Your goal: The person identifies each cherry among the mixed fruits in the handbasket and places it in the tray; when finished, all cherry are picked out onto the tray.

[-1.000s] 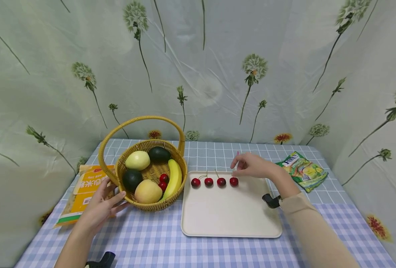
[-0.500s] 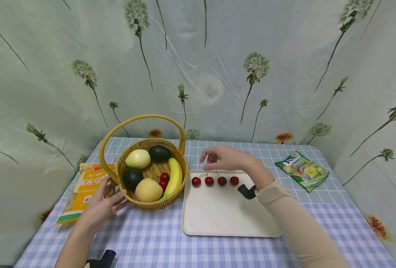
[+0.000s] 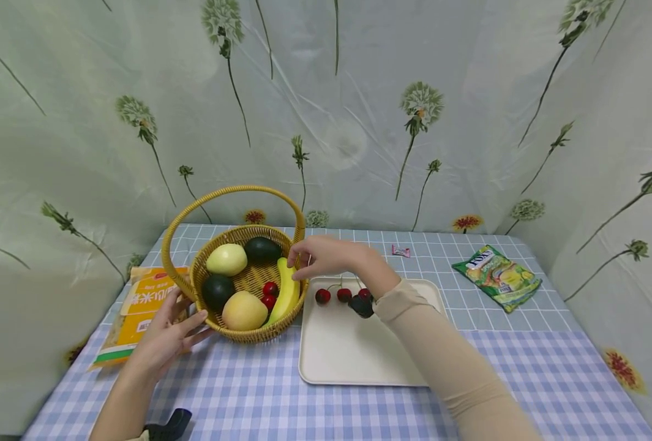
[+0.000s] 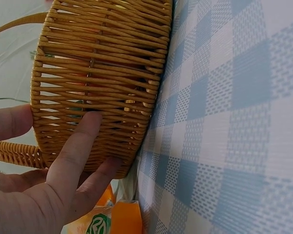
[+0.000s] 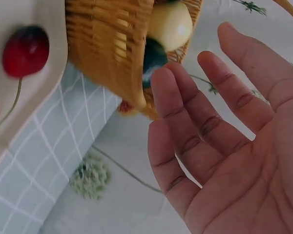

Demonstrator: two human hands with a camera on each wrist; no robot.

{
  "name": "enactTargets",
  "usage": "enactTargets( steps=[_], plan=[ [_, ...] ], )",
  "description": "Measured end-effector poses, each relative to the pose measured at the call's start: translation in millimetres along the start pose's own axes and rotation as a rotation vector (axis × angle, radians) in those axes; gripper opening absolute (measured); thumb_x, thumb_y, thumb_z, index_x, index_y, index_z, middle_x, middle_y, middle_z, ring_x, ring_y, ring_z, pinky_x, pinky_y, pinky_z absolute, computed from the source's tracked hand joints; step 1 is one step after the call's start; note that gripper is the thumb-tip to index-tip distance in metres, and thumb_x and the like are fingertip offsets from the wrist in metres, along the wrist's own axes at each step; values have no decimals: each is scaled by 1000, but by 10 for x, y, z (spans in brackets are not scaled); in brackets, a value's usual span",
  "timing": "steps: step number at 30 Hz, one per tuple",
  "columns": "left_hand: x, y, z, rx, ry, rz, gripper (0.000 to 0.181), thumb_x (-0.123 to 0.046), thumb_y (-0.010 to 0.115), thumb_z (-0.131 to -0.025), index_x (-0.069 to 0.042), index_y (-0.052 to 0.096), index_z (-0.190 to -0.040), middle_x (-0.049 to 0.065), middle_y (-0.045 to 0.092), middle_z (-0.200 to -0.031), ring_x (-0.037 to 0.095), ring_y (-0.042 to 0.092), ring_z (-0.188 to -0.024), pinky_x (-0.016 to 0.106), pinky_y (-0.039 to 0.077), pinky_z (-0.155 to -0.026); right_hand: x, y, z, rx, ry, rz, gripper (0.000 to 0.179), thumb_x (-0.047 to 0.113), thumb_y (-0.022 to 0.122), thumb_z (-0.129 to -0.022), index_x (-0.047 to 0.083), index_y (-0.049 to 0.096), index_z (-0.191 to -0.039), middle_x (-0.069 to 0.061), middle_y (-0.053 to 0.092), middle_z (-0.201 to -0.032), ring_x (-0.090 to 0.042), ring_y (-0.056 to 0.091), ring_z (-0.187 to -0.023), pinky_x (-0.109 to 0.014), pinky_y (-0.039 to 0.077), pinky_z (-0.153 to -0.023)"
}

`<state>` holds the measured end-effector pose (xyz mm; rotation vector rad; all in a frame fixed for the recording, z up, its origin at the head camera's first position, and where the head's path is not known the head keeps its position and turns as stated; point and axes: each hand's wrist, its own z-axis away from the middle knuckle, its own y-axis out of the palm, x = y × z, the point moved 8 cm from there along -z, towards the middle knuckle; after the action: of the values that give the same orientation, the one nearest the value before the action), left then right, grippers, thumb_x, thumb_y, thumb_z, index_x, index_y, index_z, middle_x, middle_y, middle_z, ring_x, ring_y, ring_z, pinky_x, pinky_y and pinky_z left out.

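My left hand (image 3: 163, 335) rests against the left side of a wicker basket (image 3: 254, 335). Its spread fingers (image 4: 71, 156) touch the woven wall, and the thumb meets the rim. The basket holds a banana (image 3: 286, 294), a peach-like fruit (image 3: 245, 311), a pale yellow-green fruit (image 3: 227, 260), two dark green fruits (image 3: 262, 250) and two red cherries (image 3: 269, 296). Over the basket's right rim hovers my right hand (image 3: 326, 255), fingers loosely bent with nothing held. Cherries with stems (image 3: 322, 296) lie in a row on a cream tray (image 3: 353, 361); my right forearm hides part of it.
An orange food packet (image 3: 141, 312) lies left of the basket, partly behind my left hand. A green candy bag (image 3: 498, 278) is on the right. Behind the tray sits a small pink wrapped candy (image 3: 400, 251). A patterned curtain (image 3: 337, 122) stands behind the table.
My right hand has moved left from above the rightmost cherry, across the tray, to the basket's right rim. The pink candy has come into full view. The left hand stays on the basket.
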<state>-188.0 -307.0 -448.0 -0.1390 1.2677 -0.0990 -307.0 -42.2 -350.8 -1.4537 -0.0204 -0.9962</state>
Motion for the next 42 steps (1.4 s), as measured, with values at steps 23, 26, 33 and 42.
enactTargets(
  steps=[23, 26, 33, 42],
  plan=[
    [-15, -5, 2, 10, 14, -6, 88, -18, 59, -111, -29, -2, -174, 27, 3, -179, 42, 46, -146, 45, 64, -102, 186, 357, -770, 133, 92, 98, 42, 28, 76, -102, 16, 68, -142, -1, 72, -117, -13, 63, -104, -25, 56, -85],
    [-15, -3, 7, 12, 16, 1, 89, -18, 59, -111, -29, -3, -174, 27, 2, -179, 43, 43, -149, 44, 64, -102, 199, 364, -828, 139, 117, 107, 45, 28, 76, -102, 16, 67, -144, -1, 70, -119, -14, 61, -104, -27, 55, -87],
    [-41, 14, 27, 16, 31, 13, 89, -18, 60, -111, -29, -2, -174, 26, 3, -179, 48, 35, -154, 44, 64, -102, 171, 392, -907, 171, 195, 133, 47, 32, 77, -100, 22, 68, -145, 1, 69, -134, -14, 60, -120, -32, 55, -103],
    [-41, 18, 33, 15, 26, 9, 88, -17, 59, -111, -29, -1, -174, 26, 3, -179, 50, 34, -154, 44, 64, -101, 187, 421, -905, 246, 272, 150, 36, 25, 78, -99, 27, 74, -135, 5, 64, -142, -15, 54, -122, -29, 54, -96]
  ],
)
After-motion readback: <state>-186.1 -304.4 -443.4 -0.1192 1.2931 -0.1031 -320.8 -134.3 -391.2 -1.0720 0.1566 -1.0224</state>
